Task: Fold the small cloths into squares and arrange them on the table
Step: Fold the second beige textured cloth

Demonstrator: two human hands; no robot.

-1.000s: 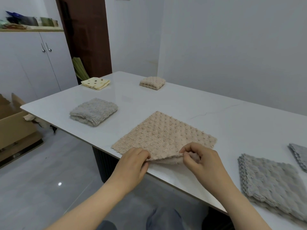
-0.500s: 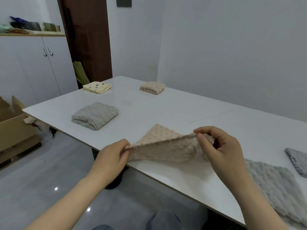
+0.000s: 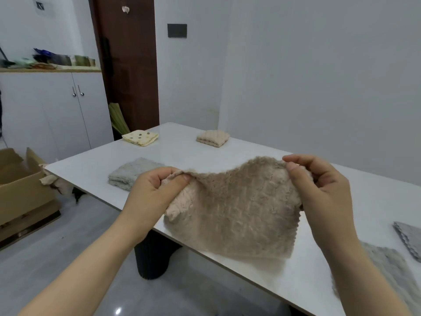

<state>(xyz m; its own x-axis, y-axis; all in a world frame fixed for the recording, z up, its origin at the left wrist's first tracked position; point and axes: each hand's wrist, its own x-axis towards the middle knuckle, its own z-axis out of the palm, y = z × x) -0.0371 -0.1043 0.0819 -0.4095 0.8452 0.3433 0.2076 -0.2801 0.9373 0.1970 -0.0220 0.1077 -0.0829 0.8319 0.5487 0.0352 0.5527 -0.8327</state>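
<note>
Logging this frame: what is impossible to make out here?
Head view:
- Folded grey cloth: near right part hidden by the left hand.
- Flat grey cloth: partly hidden by the right arm, blurred.
- Second grey cloth: cut off by the frame edge.
- Items on the cabinet top: motion-blurred.
- Tabletop behind the held beige cloth: hidden.

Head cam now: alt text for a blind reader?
The left hand and right hand pinch the top corners of a beige textured cloth, holding it up unfolded over the near edge of a white table. Farther back lie a grey folded cloth, a spotted yellow cloth and a beige folded cloth.
</note>
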